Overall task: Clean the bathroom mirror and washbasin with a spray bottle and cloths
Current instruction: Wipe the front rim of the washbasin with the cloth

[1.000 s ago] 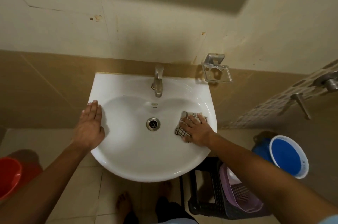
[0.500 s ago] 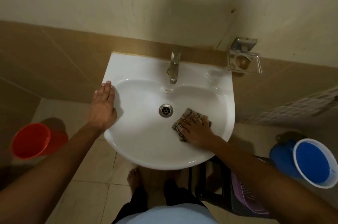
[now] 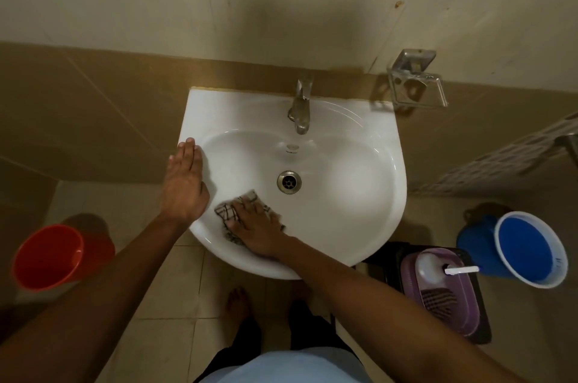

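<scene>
The white washbasin (image 3: 359, 195) hangs on the tiled wall, with a metal tap (image 3: 301, 104) at its back and a drain (image 3: 289, 182) in the bowl. My right hand (image 3: 255, 228) presses a checked cloth (image 3: 230, 210) flat against the bowl's front left slope, fingers spread over it. My left hand (image 3: 184, 182) rests flat on the basin's left rim, fingers straight. A white spray bottle (image 3: 438, 268) lies in a purple basket (image 3: 453, 314) at the lower right. The mirror is out of view.
A red bucket (image 3: 50, 257) stands on the floor to the left. A blue bucket (image 3: 528, 249) with water stands to the right. A metal soap holder (image 3: 416, 82) is fixed to the wall right of the tap. My bare feet (image 3: 237, 301) are under the basin.
My right hand has slid the cloth from the bowl's right side, past the drain, to the front left. My left hand stays on the rim. The view has tilted down.
</scene>
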The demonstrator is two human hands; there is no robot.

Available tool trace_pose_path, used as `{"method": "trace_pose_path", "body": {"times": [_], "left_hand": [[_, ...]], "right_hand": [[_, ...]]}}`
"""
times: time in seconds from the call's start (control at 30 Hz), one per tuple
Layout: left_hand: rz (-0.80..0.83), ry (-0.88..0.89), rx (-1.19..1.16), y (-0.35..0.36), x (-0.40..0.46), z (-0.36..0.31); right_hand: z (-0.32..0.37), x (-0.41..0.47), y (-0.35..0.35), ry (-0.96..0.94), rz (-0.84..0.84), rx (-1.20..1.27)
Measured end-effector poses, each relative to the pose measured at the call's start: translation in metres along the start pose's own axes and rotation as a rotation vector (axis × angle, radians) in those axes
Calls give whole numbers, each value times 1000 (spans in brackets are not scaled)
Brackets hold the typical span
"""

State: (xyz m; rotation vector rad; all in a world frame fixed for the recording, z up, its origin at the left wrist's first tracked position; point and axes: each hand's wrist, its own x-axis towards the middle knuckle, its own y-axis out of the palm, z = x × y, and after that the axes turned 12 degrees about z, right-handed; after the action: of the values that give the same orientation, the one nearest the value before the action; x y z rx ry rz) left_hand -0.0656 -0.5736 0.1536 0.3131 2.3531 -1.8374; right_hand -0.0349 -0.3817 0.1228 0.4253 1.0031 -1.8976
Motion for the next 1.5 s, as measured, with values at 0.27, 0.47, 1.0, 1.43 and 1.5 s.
{"method": "trace_pose_path", "body": {"times": [0.27,0.47,1.0,1.43,1.5], "left_hand": [[-29,7,-16,3,1,1],[-24,10,-4,5,3,3],[-60,28,-124,0,-1,6],[-124,9,-383,-12,-2,12],[-125,3,-376,-13,-2,11]], "right_hand": [[-51,15,-16,119,-157,-225],[-135,-32,-72,452,-271,-446],[20,73,-26,346,-346,341],[56,48,-1,-168,-184,230],[49,25,-3,-219,-112,211]]}}
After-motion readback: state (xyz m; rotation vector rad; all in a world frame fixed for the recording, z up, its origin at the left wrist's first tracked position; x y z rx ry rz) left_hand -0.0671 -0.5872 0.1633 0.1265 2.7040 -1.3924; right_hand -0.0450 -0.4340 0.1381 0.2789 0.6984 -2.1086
